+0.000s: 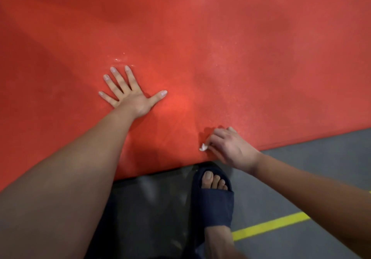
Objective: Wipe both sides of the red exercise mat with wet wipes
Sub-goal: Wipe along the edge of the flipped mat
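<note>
Wiping step, near edge of red exercise mat (pixel 220 47), which lies flat on grey floor (pixel 301 178). Left hand (pixel 130 96): fingers spread, pressing mat flat. Right hand (pixel 228 148): fingers curled round wet wipe (pixel 203 147). Advice: brace firmly, overlap strokes, work outward.

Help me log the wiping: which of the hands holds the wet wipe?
The right hand, curled round the white wet wipe near the edge of the red mat; the left hand lies flat, splayed, holding nothing.
</note>
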Available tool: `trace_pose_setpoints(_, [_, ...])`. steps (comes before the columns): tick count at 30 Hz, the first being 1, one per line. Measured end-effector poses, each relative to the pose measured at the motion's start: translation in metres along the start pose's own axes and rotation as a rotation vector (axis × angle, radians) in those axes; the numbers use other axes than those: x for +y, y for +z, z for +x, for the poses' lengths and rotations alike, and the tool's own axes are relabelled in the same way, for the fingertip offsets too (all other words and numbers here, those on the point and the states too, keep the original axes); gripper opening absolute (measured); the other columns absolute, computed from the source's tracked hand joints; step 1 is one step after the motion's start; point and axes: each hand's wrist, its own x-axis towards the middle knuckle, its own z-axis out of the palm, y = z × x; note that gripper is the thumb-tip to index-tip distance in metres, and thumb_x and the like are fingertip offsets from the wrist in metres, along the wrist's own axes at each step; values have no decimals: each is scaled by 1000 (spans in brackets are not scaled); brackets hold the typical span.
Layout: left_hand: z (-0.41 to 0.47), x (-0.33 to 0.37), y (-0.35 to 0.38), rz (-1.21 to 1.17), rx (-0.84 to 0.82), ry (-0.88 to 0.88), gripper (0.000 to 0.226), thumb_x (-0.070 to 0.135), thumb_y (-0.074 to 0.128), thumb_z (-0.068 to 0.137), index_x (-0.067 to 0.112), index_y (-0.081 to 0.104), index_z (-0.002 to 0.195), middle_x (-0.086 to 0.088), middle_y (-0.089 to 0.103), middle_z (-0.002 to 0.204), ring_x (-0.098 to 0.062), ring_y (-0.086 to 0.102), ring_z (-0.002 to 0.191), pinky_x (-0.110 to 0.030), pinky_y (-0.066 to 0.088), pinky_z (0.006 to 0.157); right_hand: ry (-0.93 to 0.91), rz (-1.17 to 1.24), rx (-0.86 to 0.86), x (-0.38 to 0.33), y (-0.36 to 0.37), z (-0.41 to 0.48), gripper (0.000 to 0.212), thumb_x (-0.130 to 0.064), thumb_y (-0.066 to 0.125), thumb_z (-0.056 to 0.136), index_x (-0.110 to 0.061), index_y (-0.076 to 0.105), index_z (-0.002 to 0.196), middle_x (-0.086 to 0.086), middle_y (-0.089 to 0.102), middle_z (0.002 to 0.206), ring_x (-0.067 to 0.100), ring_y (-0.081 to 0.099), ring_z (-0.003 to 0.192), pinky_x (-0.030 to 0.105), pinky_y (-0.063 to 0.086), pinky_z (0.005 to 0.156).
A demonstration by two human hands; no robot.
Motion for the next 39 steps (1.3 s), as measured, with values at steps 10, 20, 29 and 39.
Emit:
trace_pose_setpoints(10, [3,-2,6,6,57,16,144,108,29,54,26,-30,156,-11,-39,161,-36,-35,149,-71,-17,114,-249,-203,-41,23,7,-26,9,-9,57,95,-15,59,102,1,52,96,20,47,83,34,31,78])
trace_pose_setpoints(20, [5,-3,11,15,106,13,142,108,28,56,26,-27,157,-10,-38,162,-35,-34,149,-70,-17,115,-76,-87,30,29,-16,3,18,-24,45,103,-13,60,99,6,53,94,25,50,87,38,33,77])
trace_pose_setpoints(29, [7,-2,14,7,166,2,138,106,27,60,25,-28,157,-10,-39,162,-35,-35,149,-69,-17,114,83,-115,180,43,-47,81,22,-28,45,98,-16,63,95,7,56,93,34,57,89,46,41,74])
trace_pose_setpoints(39, [28,20,25,-145,672,-106,79,72,40,91,13,44,144,-19,33,158,-45,24,149,-73,12,117,-60,-261,170,51,-71,112,25,-34,42,97,-16,59,92,10,56,92,34,54,87,44,35,72])
